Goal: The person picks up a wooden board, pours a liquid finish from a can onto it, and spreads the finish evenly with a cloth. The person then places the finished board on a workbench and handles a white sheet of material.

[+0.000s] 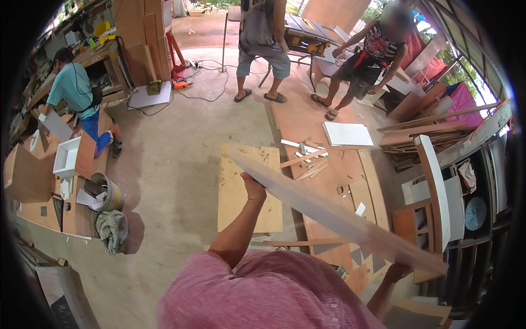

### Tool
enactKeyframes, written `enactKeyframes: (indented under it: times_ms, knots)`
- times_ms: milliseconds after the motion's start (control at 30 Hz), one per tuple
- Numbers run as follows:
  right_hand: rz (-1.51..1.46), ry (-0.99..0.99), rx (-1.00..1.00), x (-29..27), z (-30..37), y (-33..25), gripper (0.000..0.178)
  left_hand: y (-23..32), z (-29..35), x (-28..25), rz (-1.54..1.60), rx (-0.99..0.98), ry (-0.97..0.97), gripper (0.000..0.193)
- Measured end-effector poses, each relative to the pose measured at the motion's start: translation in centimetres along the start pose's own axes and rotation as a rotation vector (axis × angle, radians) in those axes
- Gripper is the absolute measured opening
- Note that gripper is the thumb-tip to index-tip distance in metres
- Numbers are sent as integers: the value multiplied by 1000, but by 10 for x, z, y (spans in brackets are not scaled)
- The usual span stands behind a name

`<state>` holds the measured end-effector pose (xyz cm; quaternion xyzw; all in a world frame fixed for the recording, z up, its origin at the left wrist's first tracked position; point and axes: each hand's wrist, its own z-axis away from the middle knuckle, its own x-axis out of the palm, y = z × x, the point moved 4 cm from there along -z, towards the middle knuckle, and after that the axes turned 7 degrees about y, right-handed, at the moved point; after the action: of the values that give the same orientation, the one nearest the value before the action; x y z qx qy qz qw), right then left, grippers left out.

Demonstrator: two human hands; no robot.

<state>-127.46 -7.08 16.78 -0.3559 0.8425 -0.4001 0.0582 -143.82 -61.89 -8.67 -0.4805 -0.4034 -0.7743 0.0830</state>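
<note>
A long wooden board [323,205] with a pale broad face and a light brown edge slants across the space in front of me. My left hand [254,187] is closed around its lower edge near the far left end. Toward the near right end, my right hand [399,271] grips the same board from beneath; its fingers are partly hidden. Below the board's far end lies a square yellowish plywood sheet [249,189] on the floor. The board passes over a large reddish-brown plywood sheet [301,123] and covers part of it.
White strips and a hammer [302,148] lie beside a white panel [348,134]. Two people stand ahead, near a table saw [307,41]. At left another person kneels by a white drawer box [68,156] and a bucket [109,194]. Cabinet parts [433,189] stand at right; cords [213,93] cross the floor.
</note>
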Motion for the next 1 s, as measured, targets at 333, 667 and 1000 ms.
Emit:
enactKeyframes:
  times_ms: [333, 667, 1000]
  knots:
    - [-100, -474, -123, 37, -8, -106, 25, 62, 10, 54, 238, 56, -220, 96]
    - [330, -261, -587, 29, -28, -121, 24, 86, 20, 52, 172, -308, 95, 93]
    - [844, -605, -921, 176, -34, -213, 72, 84, 66, 142, -608, 353, -377, 91]
